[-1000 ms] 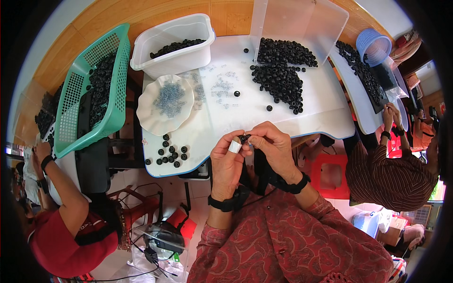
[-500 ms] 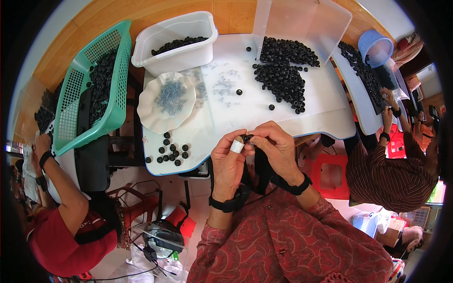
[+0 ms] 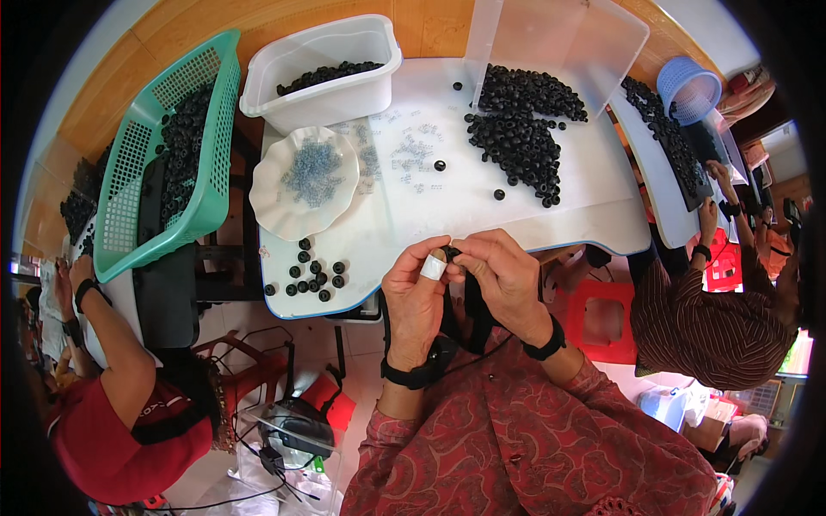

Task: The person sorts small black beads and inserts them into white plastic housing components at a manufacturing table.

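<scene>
Close together at the table's front edge, both hands pinch one small round black part (image 3: 452, 253). My left hand (image 3: 415, 288) grips it between thumb and fingertips, and white tape (image 3: 433, 267) wraps that thumb. From the other side, the thumb and fingers of my right hand (image 3: 506, 273) close on the same part, covering much of it. Beyond the hands, a heap of similar black parts (image 3: 520, 146) lies on the white table (image 3: 594, 206). A wavy-rimmed white plate (image 3: 274, 211) holds many tiny clear bluish pieces (image 3: 311, 172). Several black parts (image 3: 316, 279) sit at the front left corner.
A white tub (image 3: 331, 110) with black parts stands at the back left, near a green basket (image 3: 222, 120). Behind the heap rises a clear plastic bin (image 3: 568, 52). Co-workers sit left (image 3: 129, 430) and right (image 3: 714, 318). A red stool (image 3: 600, 320) stands below the table.
My right hand's fingers have shifted slightly around the black part, and its wrist has tipped a little. The left hand keeps its hold. The whole view has moved slightly.
</scene>
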Available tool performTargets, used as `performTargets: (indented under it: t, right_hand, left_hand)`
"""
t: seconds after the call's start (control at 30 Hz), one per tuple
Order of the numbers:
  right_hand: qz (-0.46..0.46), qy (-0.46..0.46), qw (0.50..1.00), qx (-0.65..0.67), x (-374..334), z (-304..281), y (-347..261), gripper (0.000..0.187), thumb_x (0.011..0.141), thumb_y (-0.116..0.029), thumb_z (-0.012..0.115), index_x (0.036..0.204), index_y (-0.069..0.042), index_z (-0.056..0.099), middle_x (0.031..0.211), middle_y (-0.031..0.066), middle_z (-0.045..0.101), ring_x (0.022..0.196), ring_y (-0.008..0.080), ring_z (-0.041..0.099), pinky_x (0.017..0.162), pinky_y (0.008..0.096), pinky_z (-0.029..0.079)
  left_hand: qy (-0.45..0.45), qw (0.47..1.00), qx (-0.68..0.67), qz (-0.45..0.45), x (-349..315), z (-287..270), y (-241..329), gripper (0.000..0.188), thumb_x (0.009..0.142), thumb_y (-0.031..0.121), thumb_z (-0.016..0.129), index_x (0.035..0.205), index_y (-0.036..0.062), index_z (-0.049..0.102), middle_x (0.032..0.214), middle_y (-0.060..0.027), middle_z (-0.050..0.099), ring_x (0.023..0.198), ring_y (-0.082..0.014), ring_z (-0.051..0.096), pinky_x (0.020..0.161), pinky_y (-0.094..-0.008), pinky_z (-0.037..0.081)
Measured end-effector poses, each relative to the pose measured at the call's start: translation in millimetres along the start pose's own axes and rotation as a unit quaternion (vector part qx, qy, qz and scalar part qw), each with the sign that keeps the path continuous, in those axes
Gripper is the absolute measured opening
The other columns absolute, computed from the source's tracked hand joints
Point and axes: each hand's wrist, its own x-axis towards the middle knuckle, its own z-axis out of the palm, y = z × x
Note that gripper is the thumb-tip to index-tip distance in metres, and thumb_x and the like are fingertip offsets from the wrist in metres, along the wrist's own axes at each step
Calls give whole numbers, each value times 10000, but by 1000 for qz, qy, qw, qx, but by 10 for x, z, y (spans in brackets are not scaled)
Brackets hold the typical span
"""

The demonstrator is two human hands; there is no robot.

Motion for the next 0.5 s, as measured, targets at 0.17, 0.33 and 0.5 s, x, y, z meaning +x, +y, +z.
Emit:
performTargets:
  t: [0.17,0.33,0.5]
  right_hand:
    - [-37,-1,999,-30,9,16,-12,241,865,65,711,1099,7,699,952,138,676,819,239,716,650,300,567]
    - [37,-11,999,35,-19,-6,21,193,891,61,689,1082,27,696,983,131,675,825,202,702,700,279,560]
    - [141,6,974,175,-29,26,-23,126,941,44,657,1061,38,695,994,91,670,853,140,675,771,255,537]
  left_hand:
    - [4,1000,4,5,-9,-12,21,233,1004,71,635,1205,-46,659,979,-83,699,820,-124,666,746,-272,574]
    - [5,998,-51,-28,-6,-1,21,236,1007,66,625,1211,-48,657,947,-86,695,797,-137,657,733,-275,567]
    - [1,994,-90,-59,1,-4,54,247,993,64,636,1209,-55,654,967,-109,691,795,-150,646,720,-291,551]
